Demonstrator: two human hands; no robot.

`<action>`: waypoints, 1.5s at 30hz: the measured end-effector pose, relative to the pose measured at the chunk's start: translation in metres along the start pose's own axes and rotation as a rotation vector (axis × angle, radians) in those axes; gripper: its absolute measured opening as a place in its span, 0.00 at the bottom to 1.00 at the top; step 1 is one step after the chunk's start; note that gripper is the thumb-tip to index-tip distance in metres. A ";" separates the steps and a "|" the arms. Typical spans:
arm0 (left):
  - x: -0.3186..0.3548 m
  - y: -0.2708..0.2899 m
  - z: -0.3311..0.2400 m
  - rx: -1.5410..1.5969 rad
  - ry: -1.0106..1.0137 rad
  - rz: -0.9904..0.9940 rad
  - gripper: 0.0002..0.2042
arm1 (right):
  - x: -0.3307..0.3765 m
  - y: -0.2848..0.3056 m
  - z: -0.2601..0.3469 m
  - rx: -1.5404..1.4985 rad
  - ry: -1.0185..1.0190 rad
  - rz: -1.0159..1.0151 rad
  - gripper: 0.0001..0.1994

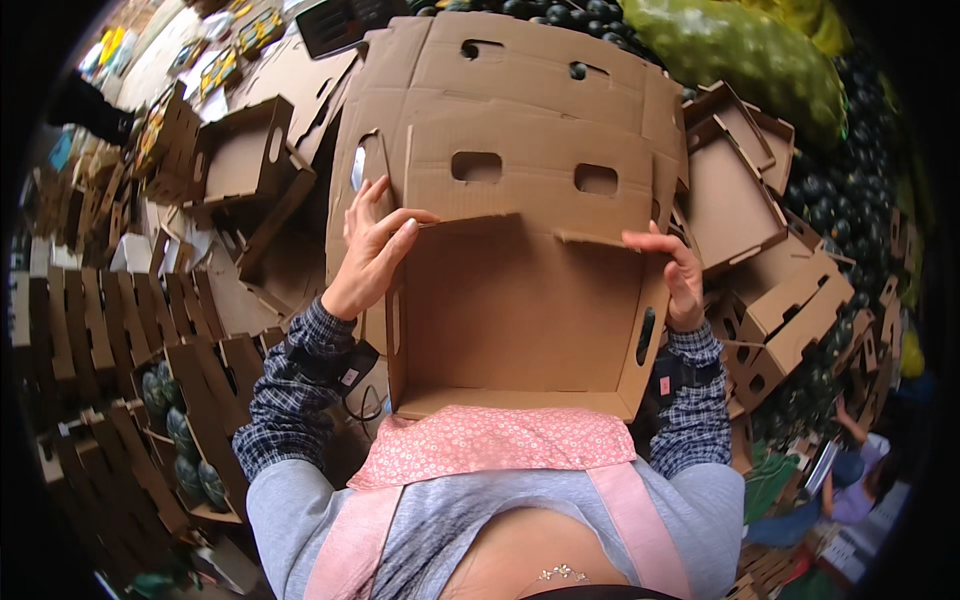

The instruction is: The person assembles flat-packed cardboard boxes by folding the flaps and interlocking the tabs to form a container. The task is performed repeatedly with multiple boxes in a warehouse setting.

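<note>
A brown cardboard box, partly folded, stands in front of me against the pink flowered apron. Its near and side walls are up. At the far end, a wide panel with two hand slots slopes away, and two short flaps point inward. My left hand is closed at the box's far left corner, thumb and forefinger on the left flap. At the far right corner, my right hand has its fingertips on the right flap, the other fingers curled by the side wall.
Under the box's far panel lie flat cardboard blanks with slots. Folded boxes pile up on the right, more boxes on the left. Dark green round squashes and a green net sack lie beyond; a person is at lower right.
</note>
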State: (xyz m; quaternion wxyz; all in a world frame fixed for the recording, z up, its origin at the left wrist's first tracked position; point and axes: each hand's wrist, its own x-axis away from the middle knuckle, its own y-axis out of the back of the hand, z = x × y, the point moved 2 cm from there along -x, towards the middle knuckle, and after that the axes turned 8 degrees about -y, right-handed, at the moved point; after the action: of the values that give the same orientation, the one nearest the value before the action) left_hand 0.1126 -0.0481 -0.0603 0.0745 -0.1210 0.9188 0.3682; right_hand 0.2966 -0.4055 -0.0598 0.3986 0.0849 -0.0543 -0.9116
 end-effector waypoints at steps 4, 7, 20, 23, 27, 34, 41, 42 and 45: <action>-0.009 -0.001 -0.003 0.525 -0.092 -0.027 0.09 | 0.000 -0.004 -0.008 -0.224 0.079 -0.152 0.17; -0.018 -0.009 -0.022 0.923 -0.114 -0.399 0.15 | 0.000 0.000 -0.012 -0.278 0.125 -0.284 0.21; -0.061 0.017 -0.036 -0.149 -0.515 0.570 0.21 | -0.042 -0.021 0.080 0.625 -0.133 0.235 0.32; -0.080 -0.007 -0.035 -0.492 -0.647 0.602 0.17 | -0.051 -0.038 0.060 1.293 0.128 0.336 0.26; -0.078 -0.024 -0.036 -0.683 -0.783 0.332 0.08 | -0.059 -0.038 0.060 1.496 0.285 0.162 0.09; -0.058 -0.043 -0.035 -0.705 -0.573 0.257 0.05 | -0.061 -0.052 0.050 1.467 0.361 0.194 0.08; -0.033 -0.003 -0.018 -0.636 -0.374 0.191 0.11 | -0.050 -0.023 0.072 0.703 -0.020 -0.154 0.27; -0.026 0.020 -0.011 -0.612 -0.301 0.143 0.14 | -0.031 0.016 0.047 0.721 0.030 -0.385 0.40; 0.005 0.112 0.038 -0.503 0.113 -0.175 0.21 | 0.020 0.020 -0.030 0.619 -0.355 -0.482 0.42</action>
State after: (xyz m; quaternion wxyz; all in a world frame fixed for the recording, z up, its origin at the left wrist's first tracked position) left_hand 0.0789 0.0556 -0.0146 0.0225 -0.2351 0.7871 0.5697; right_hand 0.3031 -0.4350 -0.0879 0.1142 0.0525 -0.3718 -0.9197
